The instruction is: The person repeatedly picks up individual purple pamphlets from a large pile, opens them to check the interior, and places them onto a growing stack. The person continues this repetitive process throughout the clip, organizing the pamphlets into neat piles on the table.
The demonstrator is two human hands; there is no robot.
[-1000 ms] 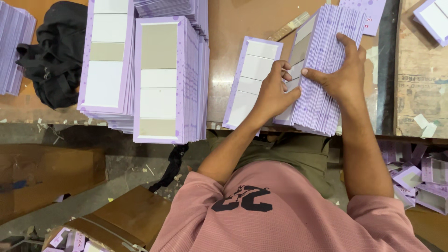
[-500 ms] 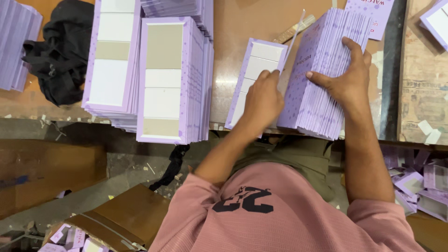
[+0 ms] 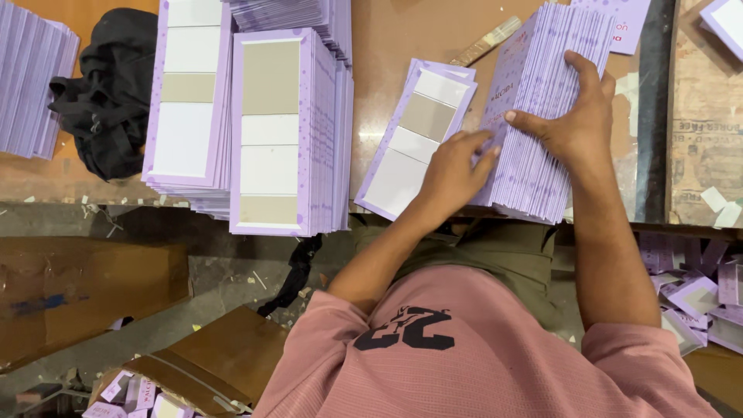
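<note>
hands [image 3: 457, 166] [image 3: 576, 124] press lilac card stack [image 3: 542, 93].

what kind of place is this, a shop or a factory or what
Most likely a small print-finishing or packaging workshop. Tall stacks of flat lilac cards cover a worn wooden table, the right hand and left hand work another lilac stack, and paper offcuts litter the floor.

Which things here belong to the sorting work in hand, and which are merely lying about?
In use: left hand; right hand; fanned lilac stack; small face-up pile; tall finished stacks.
Lying about: black bag; brown cardboard; paper scraps.
</note>
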